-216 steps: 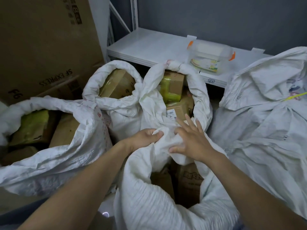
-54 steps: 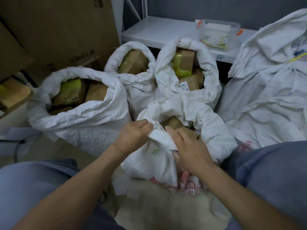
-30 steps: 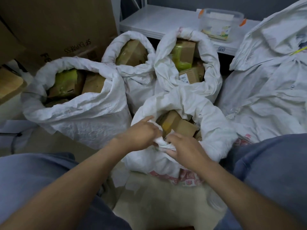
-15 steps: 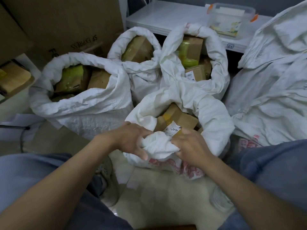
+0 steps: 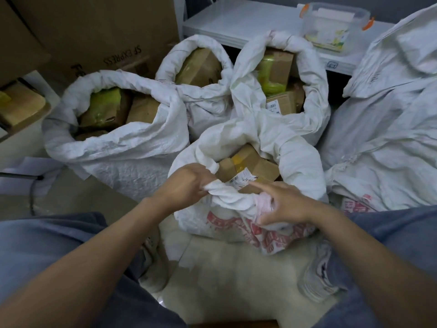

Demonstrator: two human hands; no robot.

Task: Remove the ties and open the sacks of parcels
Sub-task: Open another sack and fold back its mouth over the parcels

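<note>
A white woven sack [image 5: 298, 157] with red print stands open right in front of me, brown parcels [image 5: 248, 162] showing inside. Its near rim [image 5: 233, 197] is rolled down into a thick cuff. My left hand [image 5: 186, 183] grips the left part of that rolled rim. My right hand [image 5: 286, 204] lies on the right part of the cuff, index finger stretched toward the parcel label, the other fingers curled round the fabric. Three more opened sacks [image 5: 123, 147] of parcels stand behind. No tie is visible on the near sack.
A shut, crumpled white sack [image 5: 390, 129] fills the right side. A white shelf [image 5: 236, 22] at the back carries a clear lidded box [image 5: 331, 24]. Big cardboard cartons [image 5: 94, 31] stand at the back left. My knees in blue trousers [image 5: 47, 245] flank the sack.
Since a second ago I have rolled the near rim further down, and the parcels show more. My right index finger has now straightened out from its grip.
</note>
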